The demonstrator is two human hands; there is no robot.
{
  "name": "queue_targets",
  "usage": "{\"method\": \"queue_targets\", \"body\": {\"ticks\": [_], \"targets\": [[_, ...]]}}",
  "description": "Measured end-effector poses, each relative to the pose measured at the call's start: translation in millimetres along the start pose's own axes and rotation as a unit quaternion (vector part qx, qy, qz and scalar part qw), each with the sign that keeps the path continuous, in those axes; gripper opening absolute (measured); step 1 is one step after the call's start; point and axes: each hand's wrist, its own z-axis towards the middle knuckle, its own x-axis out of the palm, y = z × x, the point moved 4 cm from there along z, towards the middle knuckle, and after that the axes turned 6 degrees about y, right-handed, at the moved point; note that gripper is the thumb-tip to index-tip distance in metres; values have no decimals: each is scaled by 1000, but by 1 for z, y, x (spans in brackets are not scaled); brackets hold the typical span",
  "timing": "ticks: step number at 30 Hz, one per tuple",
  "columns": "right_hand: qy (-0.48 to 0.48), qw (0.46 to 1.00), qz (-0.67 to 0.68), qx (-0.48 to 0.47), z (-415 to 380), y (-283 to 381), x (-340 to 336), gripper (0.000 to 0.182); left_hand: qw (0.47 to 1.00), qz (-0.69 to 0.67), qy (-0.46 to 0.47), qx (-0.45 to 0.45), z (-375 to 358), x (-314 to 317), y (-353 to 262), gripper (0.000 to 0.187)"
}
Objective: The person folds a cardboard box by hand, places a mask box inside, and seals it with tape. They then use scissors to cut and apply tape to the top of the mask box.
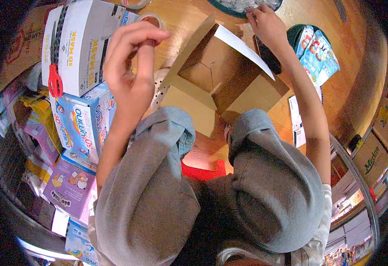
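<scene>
Both hands are raised in front of the person and well apart from each other. On the left, the left hand (129, 71) hangs in the air with its fingers loosely bent; it appears released, and it is nearest to a roll of tape (157, 20), which it partly hides. On the far side, the right hand (267, 24) reaches to the edge of a green basin (229, 12), which is cut by the top of the view and which carries clear, plastic-looking pieces (242, 4). Its fingers are bent over the rim, but I cannot tell whether they grasp one of these pieces.

Between the two forearms, an open cardboard box (187, 108) lies on the wooden floor (353, 53), just before the knees, with its flaps spread. Along its upper right edge, a white sheet (242, 48) stands out. To the right of the right forearm, blue packets (316, 60) rest at a second, dark green container (293, 34). At the left side, a white box (90, 44) with the print "MASK" is placed upon a blue box (81, 119), and red-handled scissors (56, 83) lie against it.
</scene>
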Motion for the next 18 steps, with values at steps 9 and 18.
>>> {"method": "queue_targets", "body": {"ticks": [9, 18], "targets": [[172, 888, 423, 46, -45, 21, -16, 41, 934, 190, 278, -121, -28, 36, 36, 42], [53, 923, 375, 69, -92, 44, -28, 72, 874, 328, 351, 70, -13, 60, 0, 46]]}}
